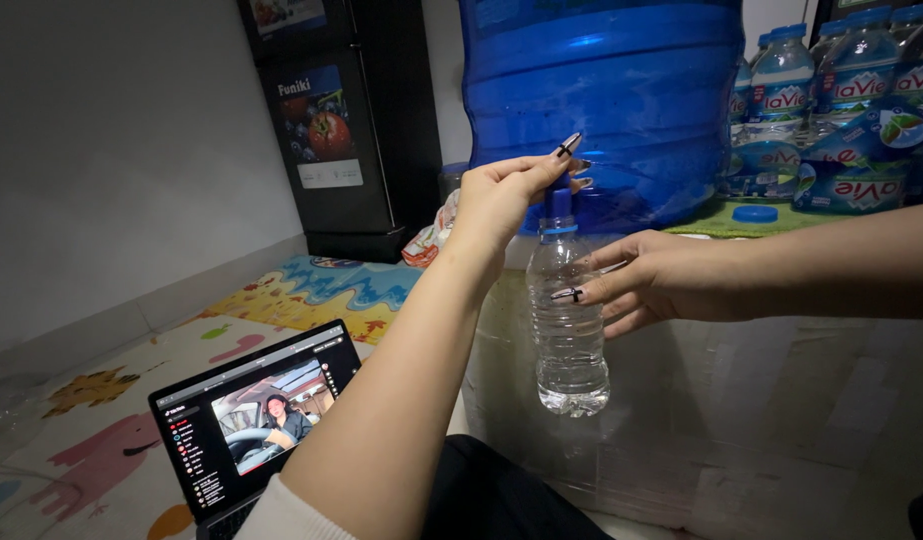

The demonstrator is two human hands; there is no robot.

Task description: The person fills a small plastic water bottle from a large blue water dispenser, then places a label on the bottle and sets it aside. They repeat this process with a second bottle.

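One huge blue water jug fills the top of the scene, standing on a pale counter with a pack of small bottled waters just beside it on a green mat. A dark mini fridge stands against the wall behind, and an open laptop sits on a colourful play mat on the floor. Smaller still is the clear plastic bottle, held upright in the air under the jug's spout, with a little water at its bottom. The right hand wraps its fingers loosely round the bottle's upper body. The left hand is pinched, fingertips closed at the blue tap right above the bottle's mouth.
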